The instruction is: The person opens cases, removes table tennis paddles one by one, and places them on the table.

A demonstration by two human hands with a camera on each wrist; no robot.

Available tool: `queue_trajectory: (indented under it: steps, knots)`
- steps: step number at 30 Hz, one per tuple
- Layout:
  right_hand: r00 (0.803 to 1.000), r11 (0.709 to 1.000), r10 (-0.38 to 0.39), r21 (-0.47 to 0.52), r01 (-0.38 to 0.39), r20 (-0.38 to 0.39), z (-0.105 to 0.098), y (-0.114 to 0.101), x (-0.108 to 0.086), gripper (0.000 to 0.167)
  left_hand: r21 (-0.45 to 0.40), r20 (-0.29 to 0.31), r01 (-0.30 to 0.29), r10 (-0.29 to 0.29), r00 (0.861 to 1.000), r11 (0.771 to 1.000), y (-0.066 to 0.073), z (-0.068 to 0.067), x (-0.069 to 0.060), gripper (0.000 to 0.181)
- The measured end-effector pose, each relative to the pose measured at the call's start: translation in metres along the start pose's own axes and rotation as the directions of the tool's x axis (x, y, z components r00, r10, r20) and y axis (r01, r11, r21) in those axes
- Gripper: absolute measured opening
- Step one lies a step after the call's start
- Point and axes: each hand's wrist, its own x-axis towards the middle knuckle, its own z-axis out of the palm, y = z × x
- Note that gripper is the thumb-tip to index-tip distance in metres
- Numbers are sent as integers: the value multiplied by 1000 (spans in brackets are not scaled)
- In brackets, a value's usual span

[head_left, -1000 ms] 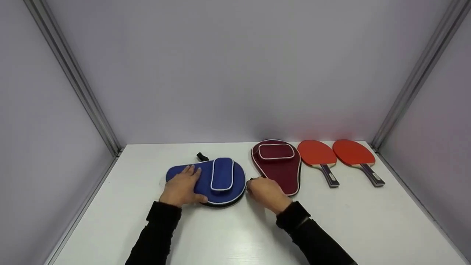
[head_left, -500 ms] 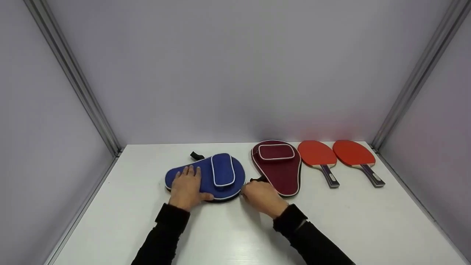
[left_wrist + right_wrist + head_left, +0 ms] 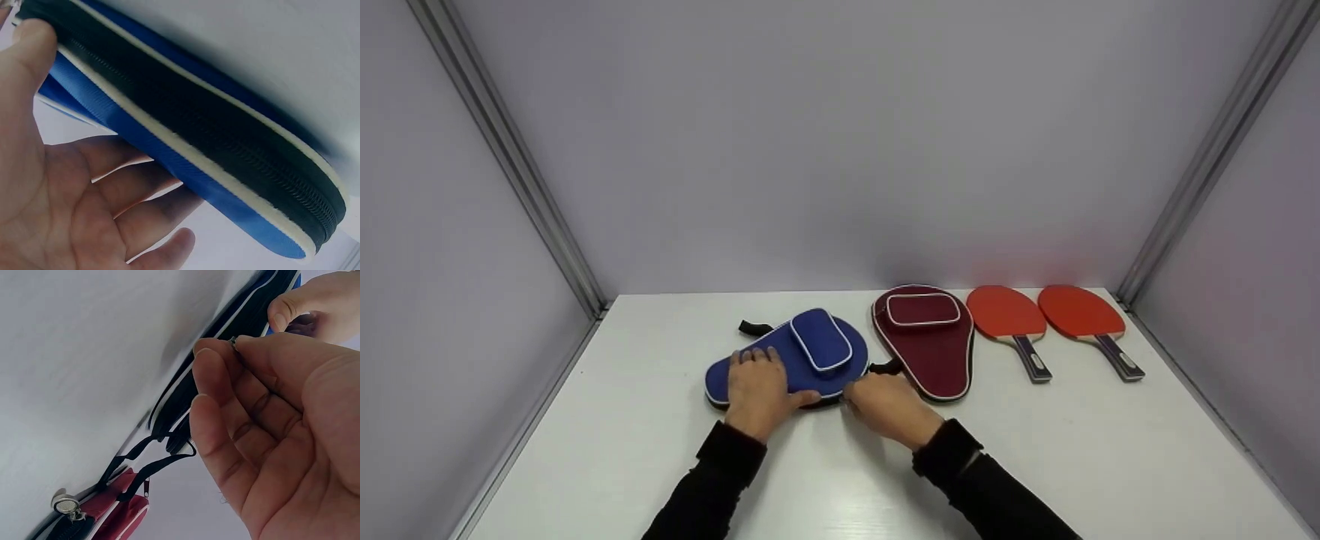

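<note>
1. Blue fabric paddle-shaped case with white piping (image 3: 795,356): lies left of centre on the white table (image 3: 585,450), pocket side up, narrow end to the left. Left hand (image 3: 757,394) spread over the narrow part, thumb against the near edge. Likeliest failure: case swivels or slides, should the palm bear too lightly against drag on the zip.
2. Dark-red fabric case of similar shape (image 3: 936,364): just right of the blue one. A black fabric strap (image 3: 886,367) lies in the gap, right by the right hand (image 3: 892,409); attachment unclear. Possible snag here, from the tight spacing.
3. Black zipper band (image 3: 185,109): could jam along the rounded end if fabric catches or the pull runs skewed.
4. Small metal zipper pull (image 3: 233,342): pinched between right thumb and index finger at the near right edge. May slip out, offering little to grip.
5. Counts: table, 1; cases, 2; red-faced paddles with dark handles (image 3: 1011,322), 2, far right; hands, 2; raised pockets (image 3: 821,341), 2, one per case; black straps in head view, 2; pinched pull, 1.
</note>
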Motion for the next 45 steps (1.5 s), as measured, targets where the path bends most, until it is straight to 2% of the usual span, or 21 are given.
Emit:
queue_trajectory:
  steps: [2, 7, 15, 22, 28, 29, 31, 35, 36, 38, 45]
  knots:
    - [1000, 1000, -6, -1, 6, -4, 1, 0, 0, 17, -1, -10, -3, 3, 1000, 1000, 1, 1, -1, 127]
    - [1000, 1000, -13, 9, 13, -12, 2, 1, 0, 17, -52, 16, -27, 27, 999, 998, 1, -1, -3, 122]
    - [1000, 999, -3, 47, 3, 7, 3, 5, 5, 18, -120, 3, -82, 83, 997, 989, 0, -10, -10, 110]
    - [995, 991, 99, 97, -96, -25, 0, 12, 5, 22, -187, 32, -119, 127, 991, 975, -3, -18, -13, 99]
    - [977, 968, 205, 159, -194, -53, 5, 26, 5, 21, -232, 36, -167, 180, 983, 958, 0, -24, -15, 90]
    - [974, 966, 219, 158, -206, -63, 6, 28, 4, 20, -234, 37, -180, 194, 980, 956, 1, -25, -16, 89]
    - [968, 972, 224, 100, -213, -115, 21, 41, 6, 15, -233, 47, -210, 227, 973, 950, 3, -28, -17, 86]
    - [955, 966, 258, 45, -254, -148, 21, 48, 5, 8, -243, 74, -268, 293, 953, 932, 9, -37, -23, 82]
    - [953, 964, 266, 37, -264, -146, 21, 49, 5, 8, -246, 81, -284, 312, 947, 927, 10, -40, -24, 80]
    - [947, 953, 300, 67, -294, -113, 6, 43, 3, 9, -248, 97, -313, 345, 934, 917, 13, -44, -27, 75]
    - [940, 943, 331, 69, -326, -81, 4, 46, 5, 9, -284, 160, -387, 442, 883, 877, 19, -60, -37, 57]
